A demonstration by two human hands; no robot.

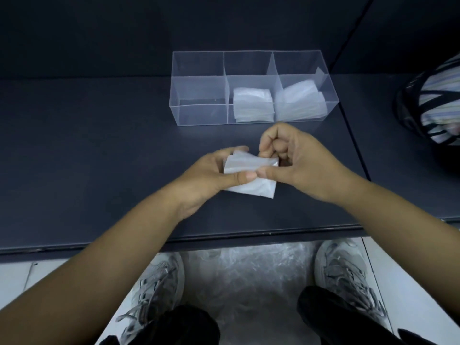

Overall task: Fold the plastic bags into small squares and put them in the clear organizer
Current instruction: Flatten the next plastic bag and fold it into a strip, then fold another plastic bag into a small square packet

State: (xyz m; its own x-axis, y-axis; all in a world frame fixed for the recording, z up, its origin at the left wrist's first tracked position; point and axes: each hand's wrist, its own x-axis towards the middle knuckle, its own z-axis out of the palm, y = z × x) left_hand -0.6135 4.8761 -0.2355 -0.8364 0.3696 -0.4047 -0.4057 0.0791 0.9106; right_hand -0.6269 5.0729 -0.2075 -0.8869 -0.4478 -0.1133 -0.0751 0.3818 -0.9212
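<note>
Two organizer (pixel 201 113) compartments hold folded bags (pixel 252 104).

Part-folded translucent bag (pixel 249 168); clear organizer (pixel 199 113) w/ folded stacks (pixel 252 104) (mid, right).

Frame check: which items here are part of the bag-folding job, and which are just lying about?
Job: half-folded bag, held by left hand and right hand; clear organizer; folded bags in its middle and right compartments; crumpled plastic on floor, probably supply.
Lying about: striped fabric item; shoes.
</note>
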